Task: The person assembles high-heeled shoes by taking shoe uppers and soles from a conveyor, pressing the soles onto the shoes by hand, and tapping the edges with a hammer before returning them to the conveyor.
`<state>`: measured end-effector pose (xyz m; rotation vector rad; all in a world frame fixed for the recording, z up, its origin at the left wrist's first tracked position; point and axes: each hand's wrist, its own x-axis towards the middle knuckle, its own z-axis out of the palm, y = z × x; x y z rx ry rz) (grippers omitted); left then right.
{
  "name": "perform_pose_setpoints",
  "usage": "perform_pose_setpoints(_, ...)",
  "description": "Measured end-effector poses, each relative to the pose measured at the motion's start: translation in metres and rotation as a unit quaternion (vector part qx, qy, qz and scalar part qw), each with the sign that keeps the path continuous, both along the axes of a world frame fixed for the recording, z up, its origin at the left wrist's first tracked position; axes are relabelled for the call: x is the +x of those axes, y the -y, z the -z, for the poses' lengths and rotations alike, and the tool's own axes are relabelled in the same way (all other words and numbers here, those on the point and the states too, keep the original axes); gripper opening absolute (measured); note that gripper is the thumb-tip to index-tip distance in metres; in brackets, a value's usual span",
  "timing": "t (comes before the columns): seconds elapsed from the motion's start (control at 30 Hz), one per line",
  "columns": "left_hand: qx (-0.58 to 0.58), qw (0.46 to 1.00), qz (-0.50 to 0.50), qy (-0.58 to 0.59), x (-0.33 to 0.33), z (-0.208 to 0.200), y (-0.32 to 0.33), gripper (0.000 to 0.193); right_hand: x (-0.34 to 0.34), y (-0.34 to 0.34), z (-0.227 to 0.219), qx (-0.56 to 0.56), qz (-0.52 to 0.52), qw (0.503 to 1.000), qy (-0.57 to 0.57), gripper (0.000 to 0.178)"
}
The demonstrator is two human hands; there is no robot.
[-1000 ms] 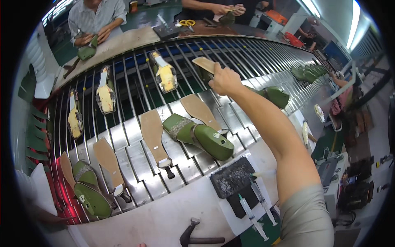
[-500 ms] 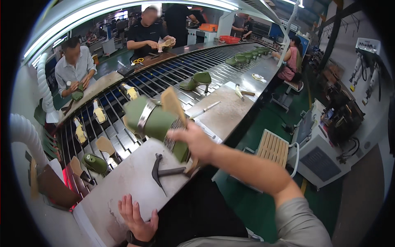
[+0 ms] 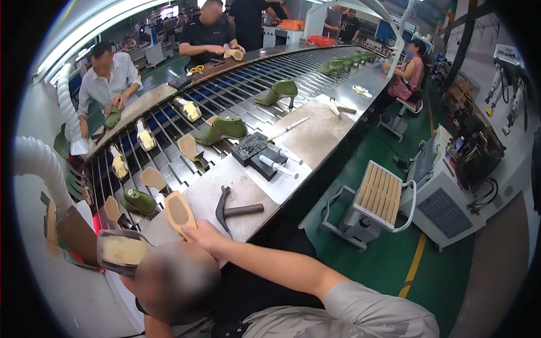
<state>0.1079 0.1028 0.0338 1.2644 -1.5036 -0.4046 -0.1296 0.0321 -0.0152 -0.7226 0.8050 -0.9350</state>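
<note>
In my right hand is a tan shoe sole, pinched at its narrow end and raised above the near worktop. My left hand is mostly hidden by a blurred patch; the little that shows is closed at an upturned shoe with a pale yellow underside. The sole and shoe are apart. A dark hammer with a curved head lies on the worktop, just right of the sole. To the left, a green shoe rests beside more tan soles on the rollers.
A roller conveyor curves away, carrying green heeled shoes and upturned ones with yellow undersides. Syringes and a dark block lie on the right. A slatted stool stands beyond. Several people work around the line.
My right hand has come left and nearer with the sole, no longer holding the green shoe. My left hand has left the worktop and is now at the upturned shoe.
</note>
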Motion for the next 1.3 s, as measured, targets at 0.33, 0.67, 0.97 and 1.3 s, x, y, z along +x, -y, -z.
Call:
perform_pose_setpoints(0.33, 0.025, 0.937, 0.156, -0.311, -0.009, 0.013, 0.047, 0.059, -0.063, 0.06, -0.008, -0.45, 0.267, 0.689, -0.501, 0.04)
perform_pose_setpoints(0.67, 0.043, 0.921, 0.117, -0.368, -0.031, 0.002, 0.068, 0.053, -0.038, -0.018, -0.011, -0.25, 0.024, 0.94, -0.232, 0.041)
perform_pose_setpoints(0.97, 0.045, 0.883, 0.118, -0.452, -0.031, 0.006, 0.068, 0.054, -0.039, -0.019, -0.013, -0.244, 0.096, 0.93, -0.258, 0.016)
perform_pose_setpoints(1.3, 0.068, 0.848, 0.127, -0.511, -0.024, 0.012, 0.071, 0.05, -0.116, -0.146, 0.007, -0.263, 0.135, 0.924, -0.243, 0.022)
